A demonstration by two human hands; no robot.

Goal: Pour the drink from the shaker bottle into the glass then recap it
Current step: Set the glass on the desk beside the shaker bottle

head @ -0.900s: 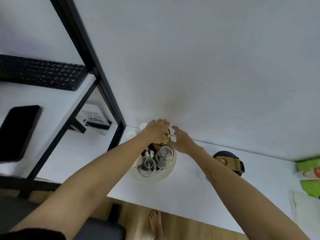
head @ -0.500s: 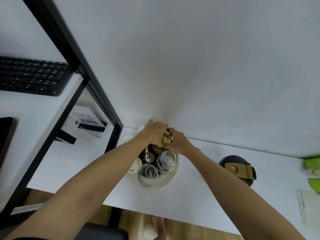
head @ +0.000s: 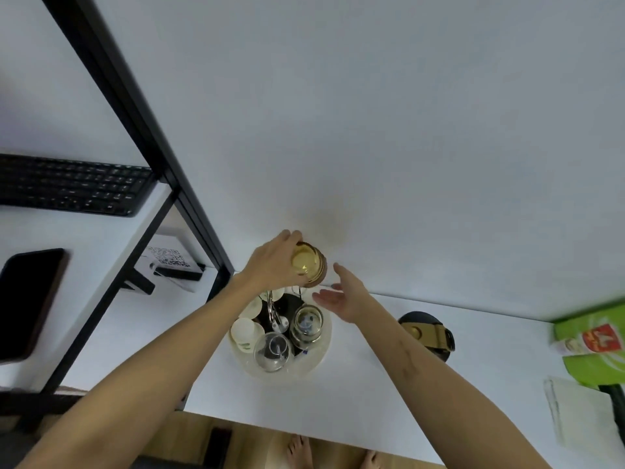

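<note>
The white worktop (head: 389,377) fills the lower middle of the view. On it, near centre, sits a round tray (head: 321,358) crowded with small white cups, a clear wine glass (head: 273,351) at its 6 o'clock edge and a glass jar (head: 307,324) at about 3 o'clock. A dark, gold-strapped lid or bottle top (head: 426,335), probably the shaker bottle seen from above, though the angle leaves that unsure, stands well apart at 3 o'clock from the tray.

The left hand (head: 270,264) is raised above the tray's 12 o'clock rim, its fingers (head: 287,235) wrapped round an amber glass (head: 308,263) with yellowish liquid inside. The right hand (head: 341,297) hovers just beside it at 4 o'clock, palm up, fingers spread and holding nothing.

The risk I see is the one-handed lift over crowded glassware: a tilt would spill the liquid onto the tray, and a low pass could knock the wine glass or jar.
</note>
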